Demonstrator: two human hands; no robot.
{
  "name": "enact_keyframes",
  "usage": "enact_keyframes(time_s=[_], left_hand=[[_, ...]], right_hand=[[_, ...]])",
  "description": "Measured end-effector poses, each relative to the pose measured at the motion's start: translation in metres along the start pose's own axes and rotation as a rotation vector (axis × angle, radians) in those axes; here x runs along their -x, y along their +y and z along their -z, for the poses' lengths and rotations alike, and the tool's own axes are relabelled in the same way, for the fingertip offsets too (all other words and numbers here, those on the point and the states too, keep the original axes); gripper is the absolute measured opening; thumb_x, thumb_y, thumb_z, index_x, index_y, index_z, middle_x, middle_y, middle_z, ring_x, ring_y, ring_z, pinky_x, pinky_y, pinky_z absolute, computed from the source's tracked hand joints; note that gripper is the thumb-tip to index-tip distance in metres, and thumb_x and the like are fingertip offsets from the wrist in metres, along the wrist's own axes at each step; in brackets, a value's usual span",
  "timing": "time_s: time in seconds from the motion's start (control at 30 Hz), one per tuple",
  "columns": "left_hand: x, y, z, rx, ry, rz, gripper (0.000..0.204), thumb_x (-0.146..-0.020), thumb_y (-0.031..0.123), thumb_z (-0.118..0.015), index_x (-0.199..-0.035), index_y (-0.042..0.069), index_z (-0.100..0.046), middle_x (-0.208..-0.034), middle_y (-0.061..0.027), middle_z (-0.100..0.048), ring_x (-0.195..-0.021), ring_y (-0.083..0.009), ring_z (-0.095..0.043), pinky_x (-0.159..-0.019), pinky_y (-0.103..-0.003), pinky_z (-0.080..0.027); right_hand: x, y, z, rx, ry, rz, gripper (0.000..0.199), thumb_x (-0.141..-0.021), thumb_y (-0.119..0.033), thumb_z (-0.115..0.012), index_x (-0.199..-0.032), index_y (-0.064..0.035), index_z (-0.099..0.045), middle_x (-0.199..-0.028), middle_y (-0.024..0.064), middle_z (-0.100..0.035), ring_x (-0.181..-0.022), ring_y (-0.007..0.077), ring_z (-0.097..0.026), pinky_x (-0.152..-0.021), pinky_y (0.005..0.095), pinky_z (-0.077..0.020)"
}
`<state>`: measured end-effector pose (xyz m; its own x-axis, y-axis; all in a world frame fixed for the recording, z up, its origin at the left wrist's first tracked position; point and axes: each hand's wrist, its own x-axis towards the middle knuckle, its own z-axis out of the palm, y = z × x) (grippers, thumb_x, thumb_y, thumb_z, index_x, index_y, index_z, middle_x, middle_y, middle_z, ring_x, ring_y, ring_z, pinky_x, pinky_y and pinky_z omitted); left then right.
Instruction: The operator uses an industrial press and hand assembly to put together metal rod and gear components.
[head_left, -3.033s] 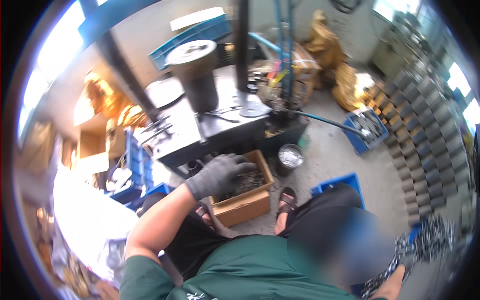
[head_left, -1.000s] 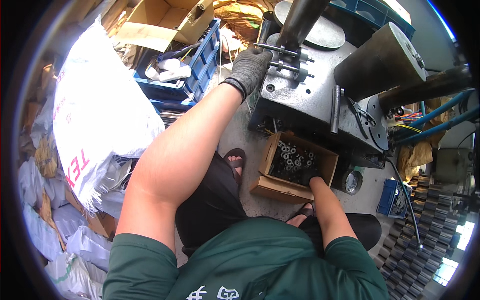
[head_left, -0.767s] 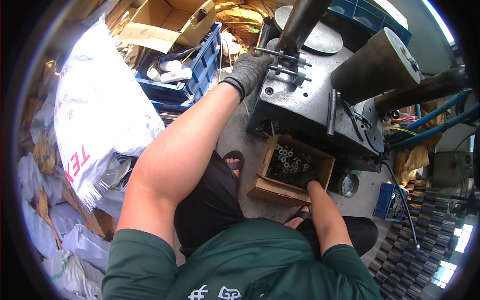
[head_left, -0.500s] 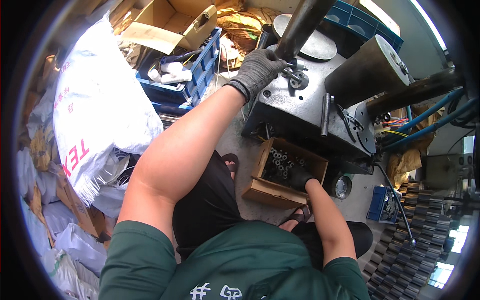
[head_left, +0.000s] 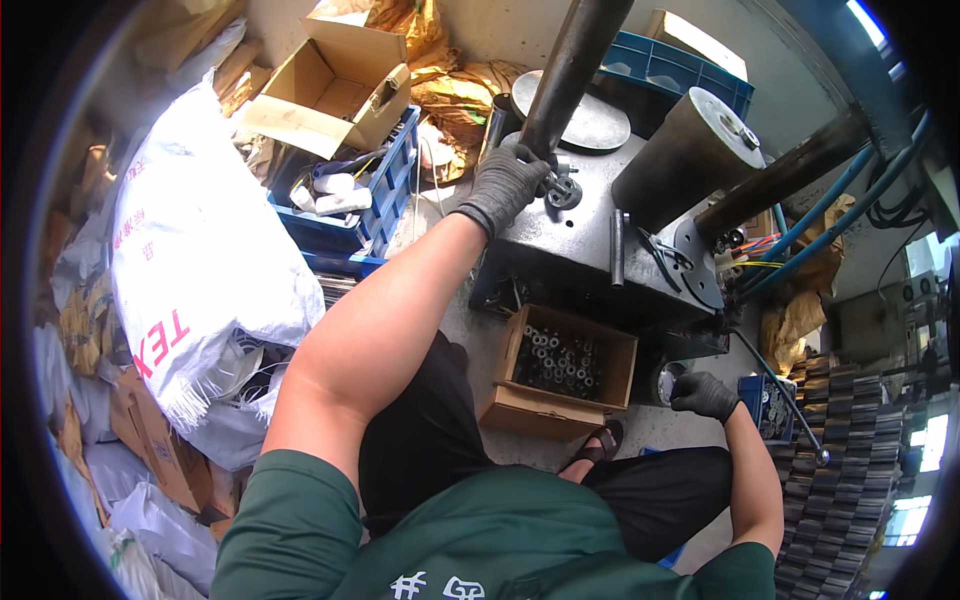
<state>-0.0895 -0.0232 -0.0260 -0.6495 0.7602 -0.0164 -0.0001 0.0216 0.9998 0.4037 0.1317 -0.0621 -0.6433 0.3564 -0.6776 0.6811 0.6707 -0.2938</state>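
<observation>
My left hand [head_left: 503, 187], in a dark grey knit glove, is closed on a small steel pin [head_left: 545, 184] beside a round metal fixture [head_left: 564, 193] on the machine's steel table [head_left: 590, 235]. Its fingers hide part of the pin. My right hand [head_left: 706, 396], gloved alike, has its fingers curled at the edge of a round tin [head_left: 668, 384] on the floor. What those fingers hold, if anything, cannot be made out. Left of the tin, an open cardboard box [head_left: 540, 412] contains many small metal bushings [head_left: 562, 362].
A thick dark column [head_left: 570, 75] slants above the fixture, and a heavy cylinder [head_left: 680, 155] stands on the table. A loose metal rod [head_left: 617, 248] lies by its front edge. Left are a white woven sack [head_left: 205, 250] and blue crates [head_left: 395, 190]; stacked metal parts [head_left: 840, 480] stand right.
My right hand has come out of the bushing box and moved right to the tin. My left hand stays at the fixture. The whole view has shifted slightly.
</observation>
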Motion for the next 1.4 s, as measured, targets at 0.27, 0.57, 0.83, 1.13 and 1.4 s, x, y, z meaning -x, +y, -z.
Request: enact_keyframes(time_s=[0.27,0.57,0.83,1.13,1.4], left_hand=[[0.044,0.054,-0.035,-0.171,-0.118,-0.628,0.019,-0.095,0.019,-0.069,-0.084,0.003,-0.067,-0.070,-0.0096,-0.069,-0.068,-0.0163,-0.070,-0.065,-0.032,-0.058],[-0.003,0.002,-0.032,-0.117,-0.079,-0.311,0.031,-0.094,0.028,-0.073,-0.094,-0.002,-0.071,-0.081,-0.0144,-0.074,-0.075,-0.0204,-0.075,-0.071,-0.036,-0.058],[-0.023,-0.015,-0.020,-0.152,-0.018,-0.213,0.031,-0.092,0.026,-0.074,-0.102,-0.003,-0.072,-0.088,-0.0175,-0.074,-0.081,-0.0242,-0.076,-0.077,-0.037,-0.059],[-0.022,-0.006,-0.022,-0.290,0.057,-0.258,0.034,-0.093,0.032,-0.073,-0.107,0.002,-0.071,-0.096,-0.0188,-0.074,-0.093,-0.0322,-0.073,-0.086,-0.043,-0.055],[0.004,0.025,-0.032,-0.482,-0.073,-0.409,0.029,-0.092,0.033,-0.075,-0.107,0.007,-0.075,-0.096,-0.0179,-0.075,-0.095,-0.0340,-0.073,-0.087,-0.045,-0.056]], right_hand=[[-0.008,0.002,0.013,-0.345,0.391,0.108,0.025,-0.077,-0.013,-0.084,-0.092,0.0022,-0.071,-0.087,0.0130,-0.067,-0.080,0.0241,-0.066,-0.076,0.0366,-0.0548],[-0.005,-0.024,0.010,-0.021,0.420,0.257,0.018,-0.077,-0.011,-0.078,-0.093,-0.0033,-0.072,-0.095,0.0173,-0.066,-0.087,0.0352,-0.067,-0.080,0.0433,-0.0555],[0.001,-0.028,0.013,-0.078,0.560,0.226,0.017,-0.074,-0.004,-0.076,-0.090,-0.0031,-0.070,-0.100,0.0173,-0.066,-0.090,0.0348,-0.067,-0.078,0.0412,-0.0565],[0.019,-0.109,0.126,0.053,1.024,0.392,0.019,-0.078,0.001,-0.077,-0.096,-0.0017,-0.070,-0.108,0.0145,-0.068,-0.094,0.0286,-0.071,-0.080,0.0362,-0.0581],[0.018,-0.145,0.222,-0.109,1.357,0.559,0.018,-0.093,-0.004,-0.075,-0.111,-0.0008,-0.073,-0.110,0.0104,-0.075,-0.102,0.0153,-0.070,-0.090,0.0308,-0.0562]])
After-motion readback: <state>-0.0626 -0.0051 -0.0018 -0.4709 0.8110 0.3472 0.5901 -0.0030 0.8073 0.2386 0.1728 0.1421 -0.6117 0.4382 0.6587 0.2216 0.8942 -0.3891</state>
